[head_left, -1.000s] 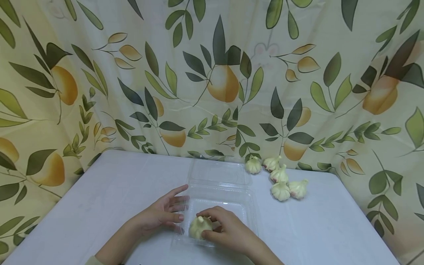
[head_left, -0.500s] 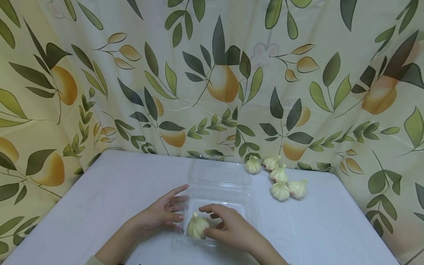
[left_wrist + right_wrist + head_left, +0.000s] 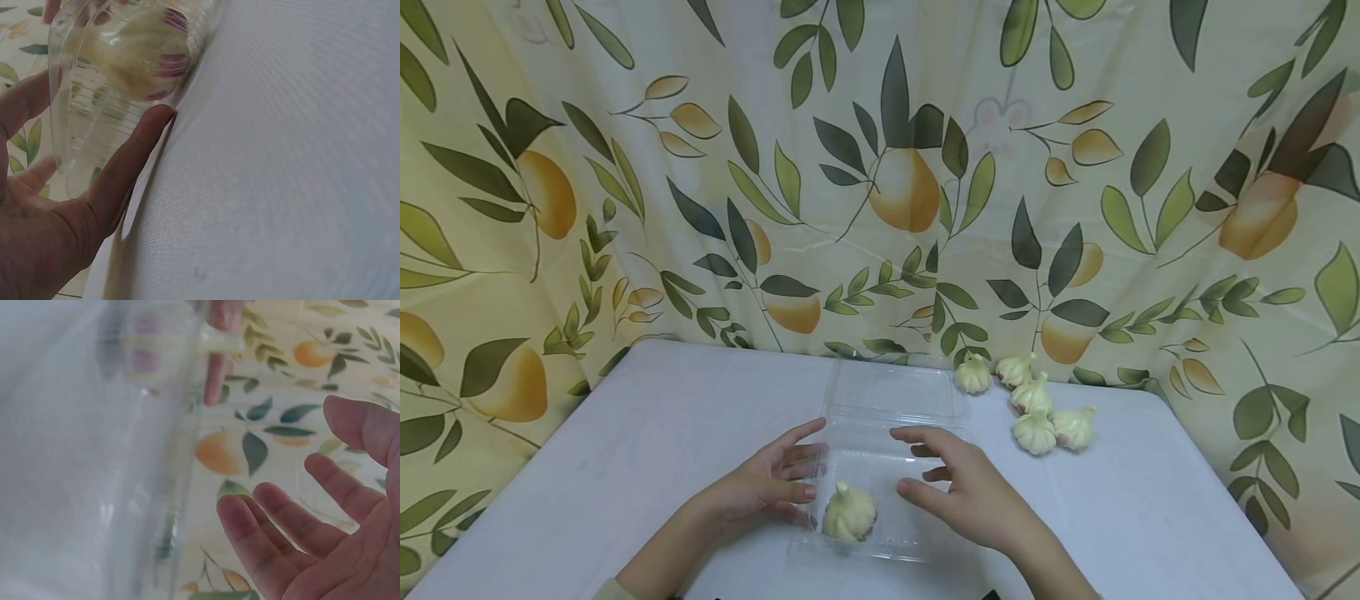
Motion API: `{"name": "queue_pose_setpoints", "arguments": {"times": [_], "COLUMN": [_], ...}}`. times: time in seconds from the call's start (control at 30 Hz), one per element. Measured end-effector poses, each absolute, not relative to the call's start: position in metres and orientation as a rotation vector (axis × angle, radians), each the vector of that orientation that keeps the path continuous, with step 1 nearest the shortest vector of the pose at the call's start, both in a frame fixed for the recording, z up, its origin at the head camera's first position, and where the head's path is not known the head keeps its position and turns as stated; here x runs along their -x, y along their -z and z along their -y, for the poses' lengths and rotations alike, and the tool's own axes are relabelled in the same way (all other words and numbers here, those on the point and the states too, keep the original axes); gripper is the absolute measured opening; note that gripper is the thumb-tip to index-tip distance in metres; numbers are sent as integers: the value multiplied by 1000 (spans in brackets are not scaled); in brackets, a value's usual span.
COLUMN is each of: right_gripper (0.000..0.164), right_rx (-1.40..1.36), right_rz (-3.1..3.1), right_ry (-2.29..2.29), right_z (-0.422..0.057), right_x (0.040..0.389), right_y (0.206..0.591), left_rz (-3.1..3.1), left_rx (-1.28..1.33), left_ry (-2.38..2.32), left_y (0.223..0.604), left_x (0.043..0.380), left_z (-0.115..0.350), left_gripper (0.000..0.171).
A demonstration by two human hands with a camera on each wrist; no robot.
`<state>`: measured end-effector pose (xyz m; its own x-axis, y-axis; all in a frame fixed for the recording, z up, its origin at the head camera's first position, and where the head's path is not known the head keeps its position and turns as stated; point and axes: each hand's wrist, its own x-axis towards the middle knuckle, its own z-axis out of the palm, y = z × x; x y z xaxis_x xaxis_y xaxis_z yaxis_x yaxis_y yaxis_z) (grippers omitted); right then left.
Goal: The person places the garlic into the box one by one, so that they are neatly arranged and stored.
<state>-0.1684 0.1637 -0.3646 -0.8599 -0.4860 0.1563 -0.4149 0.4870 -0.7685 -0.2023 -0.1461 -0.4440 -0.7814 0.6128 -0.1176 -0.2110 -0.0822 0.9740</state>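
Note:
One garlic bulb (image 3: 849, 512) sits upright in the front left corner of a clear plastic clamshell box (image 3: 925, 533). Its purple-streaked base shows through the box wall in the left wrist view, where the bulb (image 3: 140, 53) lies just beyond the fingertips. My left hand (image 3: 763, 483) rests along the box's left side with fingers spread and straight. Over the right part of the box hovers my right hand (image 3: 962, 483), its fingers relaxed and apart, holding nothing. In the right wrist view this hand (image 3: 325, 525) shows loose fingers beside the blurred box wall.
The box's lid (image 3: 898, 392) lies folded back flat toward the rear of the white-covered table (image 3: 715, 400). Several more garlic bulbs (image 3: 1033, 432) are grouped at the back right, beyond the box. A fruit-patterned curtain (image 3: 880, 275) hangs behind the table.
My right hand has let go of the garlic bulb and moved up and to the right. The bulb now stands slightly further left in the box. The left hand has stayed still.

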Motion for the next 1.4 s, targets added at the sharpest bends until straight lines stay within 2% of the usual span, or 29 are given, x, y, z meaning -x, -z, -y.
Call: {"name": "queue_pose_setpoints", "arguments": {"times": [0.73,1.4], "right_gripper": [53,57], "right_rx": [530,330], "right_rz": [-2899,-3001], "right_ry": [1371,1295], "right_z": [-226,-261], "right_x": [190,199], "right_y": [350,351], "left_rz": [-1651,-1636], "left_rx": [-431,-438], "left_ry": [-1911,-1922], "left_y": [446,446], "left_x": [203,204], "left_z": [147,146], "left_gripper": [93,94]}}
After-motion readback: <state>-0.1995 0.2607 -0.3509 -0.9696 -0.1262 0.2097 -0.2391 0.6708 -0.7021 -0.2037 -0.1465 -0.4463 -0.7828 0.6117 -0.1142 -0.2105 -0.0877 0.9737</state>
